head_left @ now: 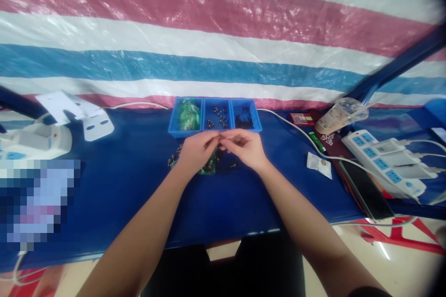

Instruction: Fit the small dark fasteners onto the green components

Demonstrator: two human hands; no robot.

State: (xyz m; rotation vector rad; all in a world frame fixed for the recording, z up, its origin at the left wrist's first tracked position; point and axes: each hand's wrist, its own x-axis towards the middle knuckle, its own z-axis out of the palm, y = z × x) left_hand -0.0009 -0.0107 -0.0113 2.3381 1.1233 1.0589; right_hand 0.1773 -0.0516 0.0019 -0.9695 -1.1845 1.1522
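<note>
My left hand (199,149) and my right hand (246,146) meet fingertip to fingertip over the blue table, both pinched closed. Whatever sits between the fingertips is too small and too hidden to name. Beneath them lie a green plastic bag (208,168) and scattered small dark metal parts (232,165), partly covered by the hands. Just beyond stands a blue tray (171,126) with three compartments. Its left one holds a green bag (189,115), the middle one a few small brassy parts (219,112), the right one dark screw-like pieces (244,121).
To the right are a plastic cup (339,116) with a drink, a power strip (378,160) with plugs, a dark phone (365,188), a white packet (319,165) and a red box (301,119). A white bracket (98,124) stands left. A striped sheet (223,67) hangs behind.
</note>
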